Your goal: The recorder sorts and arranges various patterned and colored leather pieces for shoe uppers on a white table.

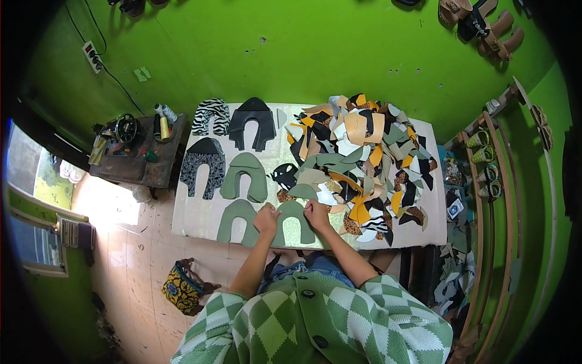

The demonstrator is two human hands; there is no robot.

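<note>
In front of me on the table lies a green U-shaped shoe-upper piece (292,212), its two legs toward me. My left hand (267,218) is closed at its left edge and my right hand (316,216) at its right edge, both with curled fingers. A small green rounded piece (303,191) touches its top edge. To the left lies another green U-shaped piece (230,219). Beyond it are a green piece with a pointed top (245,176), a grey-patterned one (202,167), a black one (251,118) and a zebra-striped one (211,110).
A large heap of cut scraps (364,164) covers the table's right side. At left a sewing machine (124,130) stands on a dark table with thread cones (165,127). A patterned bag (182,288) lies on the floor. A wooden rack (494,182) with sandals stands at right.
</note>
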